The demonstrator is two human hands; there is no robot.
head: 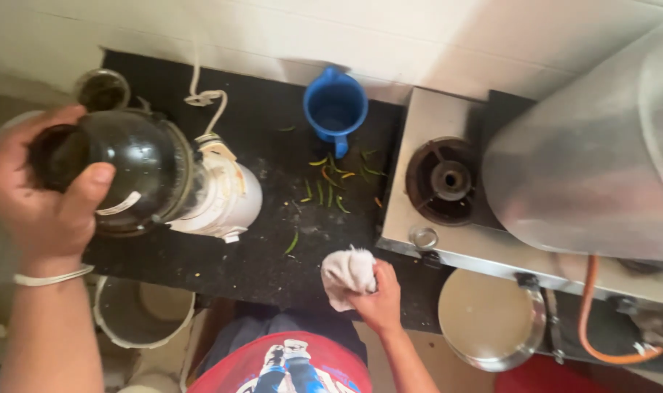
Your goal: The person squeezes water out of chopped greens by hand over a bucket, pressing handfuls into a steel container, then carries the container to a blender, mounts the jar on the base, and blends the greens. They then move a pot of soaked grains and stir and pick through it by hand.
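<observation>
My left hand (44, 193) grips the dark round lid knob of a blender jar (138, 171) that sits on a white mixer base (226, 193) at the left of a black counter (273, 255). A thin bangle circles that wrist. My right hand (379, 291) is closed on a crumpled white cloth (346, 275) at the counter's front edge. Several green chilli stems (331, 185) lie scattered on the counter between the mixer and the stove.
A blue plastic mug (336, 108) stands at the back by the tiled wall. A steel gas stove (448, 182) with an open burner is at right, beside a large steel pot (586, 167). An orange gas hose (590, 320), a steel lid (488, 320) and a pale bucket (138, 309) sit below.
</observation>
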